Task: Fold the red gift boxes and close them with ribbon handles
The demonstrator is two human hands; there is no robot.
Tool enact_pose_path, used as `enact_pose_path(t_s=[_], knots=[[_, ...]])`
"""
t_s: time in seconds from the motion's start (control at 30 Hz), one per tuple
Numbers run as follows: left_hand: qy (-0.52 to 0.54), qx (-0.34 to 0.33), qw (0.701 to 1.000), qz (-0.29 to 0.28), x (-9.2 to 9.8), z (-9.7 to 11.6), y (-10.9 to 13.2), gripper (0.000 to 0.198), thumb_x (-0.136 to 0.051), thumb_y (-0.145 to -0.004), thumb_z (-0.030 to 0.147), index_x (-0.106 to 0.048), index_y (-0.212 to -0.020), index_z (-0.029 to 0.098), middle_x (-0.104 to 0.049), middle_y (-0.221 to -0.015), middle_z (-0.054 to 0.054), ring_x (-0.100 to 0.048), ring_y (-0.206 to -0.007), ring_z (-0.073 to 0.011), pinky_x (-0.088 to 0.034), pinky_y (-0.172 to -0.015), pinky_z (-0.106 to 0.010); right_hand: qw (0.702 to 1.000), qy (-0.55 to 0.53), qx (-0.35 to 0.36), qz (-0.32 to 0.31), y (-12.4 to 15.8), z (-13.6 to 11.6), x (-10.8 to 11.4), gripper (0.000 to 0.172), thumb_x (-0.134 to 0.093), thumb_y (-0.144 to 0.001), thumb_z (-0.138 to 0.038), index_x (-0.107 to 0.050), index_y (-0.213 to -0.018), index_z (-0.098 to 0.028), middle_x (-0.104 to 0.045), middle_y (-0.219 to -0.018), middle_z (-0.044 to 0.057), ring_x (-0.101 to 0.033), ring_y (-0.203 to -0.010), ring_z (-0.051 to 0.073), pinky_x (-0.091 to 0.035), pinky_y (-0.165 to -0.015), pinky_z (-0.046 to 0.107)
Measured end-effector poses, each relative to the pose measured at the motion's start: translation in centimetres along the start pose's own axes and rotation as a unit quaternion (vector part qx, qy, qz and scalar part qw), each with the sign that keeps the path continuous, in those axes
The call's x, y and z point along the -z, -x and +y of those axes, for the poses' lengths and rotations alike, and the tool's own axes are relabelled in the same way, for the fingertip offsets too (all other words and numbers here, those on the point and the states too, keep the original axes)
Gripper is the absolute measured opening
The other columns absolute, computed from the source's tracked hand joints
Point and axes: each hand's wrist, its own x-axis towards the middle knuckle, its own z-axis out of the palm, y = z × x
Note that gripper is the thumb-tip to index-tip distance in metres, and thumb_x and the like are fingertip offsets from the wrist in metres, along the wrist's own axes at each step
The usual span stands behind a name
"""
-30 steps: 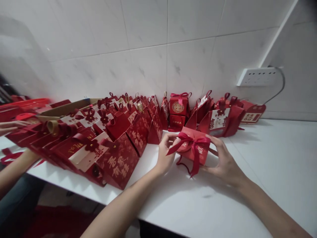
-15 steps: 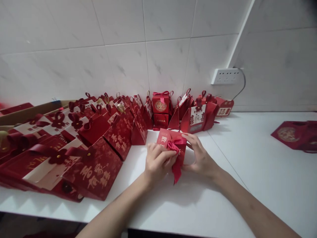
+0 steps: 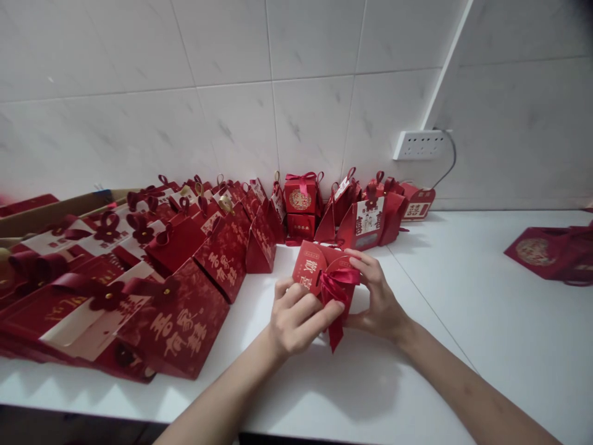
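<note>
Between my hands is a small red gift box with pale lettering, tilted above the white table. A dark pink ribbon bow is tied on its top, one tail hanging down the near side. My left hand grips the box's near left side, its thumb lying by the bow. My right hand holds the box from the right, fingers on the far edge and thumb low on the near side. The box's underside and some of my left fingertips are hidden.
Rows of red gift boxes with ribbon loops crowd the left. Two stacked boxes and more bags stand along the tiled wall. A dark red box lies far right on the white table. A socket strip is on the wall.
My left hand has drawn back from the bow, its thumb now stretched along it. More of the bow and the box's lettering shows. The view has shifted slightly.
</note>
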Motion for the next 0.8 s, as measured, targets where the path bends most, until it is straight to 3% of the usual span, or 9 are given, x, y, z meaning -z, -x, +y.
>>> enact_pose_path(t_s=[0.1, 0.17, 0.3, 0.4, 0.47, 0.5, 0.63, 0.7, 0.8], knots=[[0.049, 0.073, 0.996, 0.030, -0.3, 0.3, 0.0, 0.011, -0.059, -0.081, 0.015, -0.060, -0.088, 0.024, -0.052, -0.052, 0.005, -0.044, -0.051, -0.0115, -0.034, -0.064, -0.029, 1.000, 0.001, -0.009, -0.008, 0.1, 0.2, -0.1, 0.104, -0.080, -0.065, -0.024, -0.016, -0.144, -0.040, -0.027, -0.139, 0.012, -0.036, -0.129, 0.037, -0.052, -0.091, 0.056], [0.105, 0.190, 0.973, 0.077, -0.7, 0.4, -0.1, 0.011, -0.059, -0.081, 0.013, -0.056, -0.083, 0.023, -0.047, -0.053, 0.006, -0.042, -0.051, -0.0106, -0.035, -0.061, -0.028, 1.000, 0.006, -0.013, -0.014, 0.1, 0.4, -0.1, 0.101, -0.079, -0.067, -0.026, -0.016, -0.145, -0.040, -0.027, -0.139, 0.012, -0.036, -0.130, 0.037, -0.050, -0.093, 0.056], [0.198, 0.479, 0.843, 0.145, -1.2, 0.0, -0.3, 0.008, -0.059, -0.083, 0.024, -0.054, -0.077, 0.021, -0.043, -0.059, 0.005, -0.043, -0.054, -0.0103, -0.036, -0.056, -0.024, 1.000, -0.001, -0.012, -0.018, 0.0, 0.6, -0.2, 0.098, -0.078, -0.068, -0.031, -0.017, -0.145, -0.040, -0.029, -0.137, 0.013, -0.037, -0.129, 0.036, -0.049, -0.094, 0.056], [0.237, 0.558, 0.783, 0.137, -1.3, -0.6, -0.4, 0.015, -0.061, -0.082, 0.031, -0.054, -0.074, 0.020, -0.042, -0.060, 0.005, -0.043, -0.056, -0.0106, -0.036, -0.056, -0.024, 1.000, 0.003, -0.019, -0.022, 0.0, 0.6, -0.2, 0.098, -0.079, -0.067, -0.033, -0.018, -0.144, -0.039, -0.030, -0.137, 0.013, -0.037, -0.129, 0.037, -0.050, -0.094, 0.056], [0.239, 0.527, 0.804, 0.138, -1.3, -0.8, -0.2, 0.013, -0.060, -0.083, 0.029, -0.053, -0.075, 0.020, -0.045, -0.063, 0.004, -0.044, -0.058, -0.0110, -0.037, -0.057, -0.024, 0.999, 0.005, -0.026, -0.022, 0.0, 0.7, -0.3, 0.097, -0.079, -0.067, -0.035, -0.019, -0.143, -0.039, -0.029, -0.138, 0.013, -0.036, -0.130, 0.037, -0.050, -0.094, 0.055], [0.225, 0.482, 0.836, 0.138, -1.3, -0.7, -0.1, 0.010, -0.059, -0.084, 0.025, -0.054, -0.076, 0.021, -0.046, -0.063, 0.004, -0.045, -0.058, -0.0111, -0.037, -0.059, -0.025, 0.999, 0.002, -0.029, -0.019, 0.1, 0.8, -0.4, 0.097, -0.080, -0.067, -0.035, -0.019, -0.143, -0.038, -0.030, -0.137, 0.013, -0.036, -0.130, 0.037, -0.050, -0.094, 0.055], [0.102, 0.157, 0.979, 0.086, -1.1, -0.4, 0.3, 0.012, -0.063, -0.079, 0.012, -0.058, -0.082, 0.023, -0.048, -0.057, 0.006, -0.043, -0.057, -0.0110, -0.035, -0.067, -0.028, 0.999, -0.023, -0.036, 0.003, 0.3, 1.2, -0.7, 0.097, -0.080, -0.064, -0.029, -0.023, -0.142, -0.037, -0.031, -0.137, 0.012, -0.037, -0.131, 0.035, -0.048, -0.097, 0.054], [0.060, 0.046, 0.996, 0.050, -1.1, -0.3, 0.4, 0.011, -0.064, -0.079, 0.013, -0.061, -0.085, 0.021, -0.050, -0.056, 0.004, -0.043, -0.059, -0.0123, -0.034, -0.067, -0.028, 0.999, -0.035, -0.031, 0.008, 0.5, 1.4, -0.8, 0.098, -0.080, -0.063, -0.026, -0.024, -0.142, -0.037, -0.030, -0.139, 0.011, -0.037, -0.131, 0.034, -0.048, -0.098, 0.053], [0.038, -0.005, 0.999, 0.033, -1.1, -0.3, 0.5, 0.005, -0.061, -0.082, 0.015, -0.063, -0.084, 0.019, -0.050, -0.054, 0.003, -0.042, -0.060, -0.0135, -0.034, -0.068, -0.028, 0.999, -0.041, -0.029, 0.014, 0.7, 1.6, -0.9, 0.101, -0.082, -0.060, -0.023, -0.024, -0.142, -0.037, -0.031, -0.139, 0.010, -0.036, -0.131, 0.034, -0.048, -0.098, 0.052]])
